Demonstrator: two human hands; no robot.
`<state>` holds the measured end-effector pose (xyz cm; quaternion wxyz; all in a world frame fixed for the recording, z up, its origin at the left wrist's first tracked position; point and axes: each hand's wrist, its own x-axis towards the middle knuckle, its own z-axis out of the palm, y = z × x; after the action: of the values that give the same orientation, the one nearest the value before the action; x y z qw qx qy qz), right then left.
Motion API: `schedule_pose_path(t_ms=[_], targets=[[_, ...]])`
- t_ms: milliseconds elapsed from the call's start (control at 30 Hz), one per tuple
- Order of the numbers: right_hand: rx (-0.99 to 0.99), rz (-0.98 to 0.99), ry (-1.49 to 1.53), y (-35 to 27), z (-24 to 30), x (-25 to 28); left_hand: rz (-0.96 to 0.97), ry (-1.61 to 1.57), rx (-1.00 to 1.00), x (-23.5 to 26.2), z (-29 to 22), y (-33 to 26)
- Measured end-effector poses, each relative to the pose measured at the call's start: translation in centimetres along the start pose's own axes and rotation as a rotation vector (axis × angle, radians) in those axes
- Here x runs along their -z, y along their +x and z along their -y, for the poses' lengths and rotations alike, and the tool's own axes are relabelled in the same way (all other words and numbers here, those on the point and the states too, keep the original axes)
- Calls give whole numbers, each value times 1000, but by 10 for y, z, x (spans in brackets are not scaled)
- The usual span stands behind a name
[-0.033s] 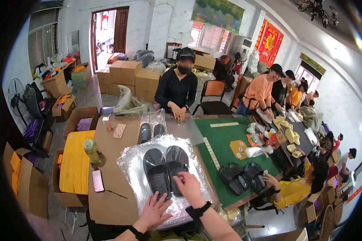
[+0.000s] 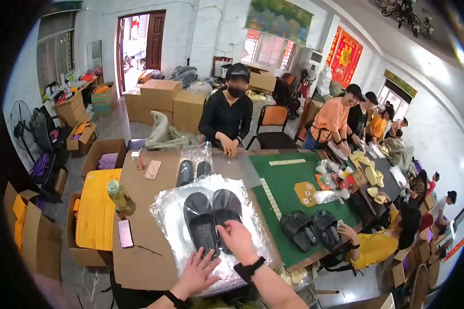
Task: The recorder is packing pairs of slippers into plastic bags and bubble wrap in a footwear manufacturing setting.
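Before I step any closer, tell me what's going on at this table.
A person is handling a pair of black slippers on a pile of shiny plastic. The left hand lies spread at the heel end of one slipper; the right hand is curled over the other, its grip hard to tell. Another pair lies in a clear bag beyond. On the green mat to the right is a third pair, with a co-worker's hand close by.

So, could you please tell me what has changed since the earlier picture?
The right hand has shifted slightly left, toward the gap between the black slippers; whether it grips anything is unclear. The left hand stays spread by their near ends, and the slippers lie much as before.
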<state>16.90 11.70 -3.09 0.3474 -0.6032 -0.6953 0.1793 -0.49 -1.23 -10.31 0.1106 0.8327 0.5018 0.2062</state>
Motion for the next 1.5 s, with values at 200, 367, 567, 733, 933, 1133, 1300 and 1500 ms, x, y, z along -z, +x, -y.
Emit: schedule_pose_path(t_ms=[200,367,567,733,933,1133,1300,1500], targets=[[-17,89,-359,22,-2,-57,-42,13,-13,7,-2,-1],[31,80,-532,22,-5,-71,-55,49,-26,-1,3,0],[90,-10,-517,27,-4,-82,-127,44,-52,1,-2,1],[-23,36,-461,35,2,-71,-90,37,-41,1,-4,3],[173,61,-458,36,9,-65,-92,29,-32,2,-4,-2],[51,-37,-300,47,-10,-79,-23,35,-11,-4,-4,5],[-45,-35,-205,51,-17,-69,26,65,-14,-1,-4,4],[-77,-47,-369,44,-4,-69,29,82,8,-3,-1,1]])
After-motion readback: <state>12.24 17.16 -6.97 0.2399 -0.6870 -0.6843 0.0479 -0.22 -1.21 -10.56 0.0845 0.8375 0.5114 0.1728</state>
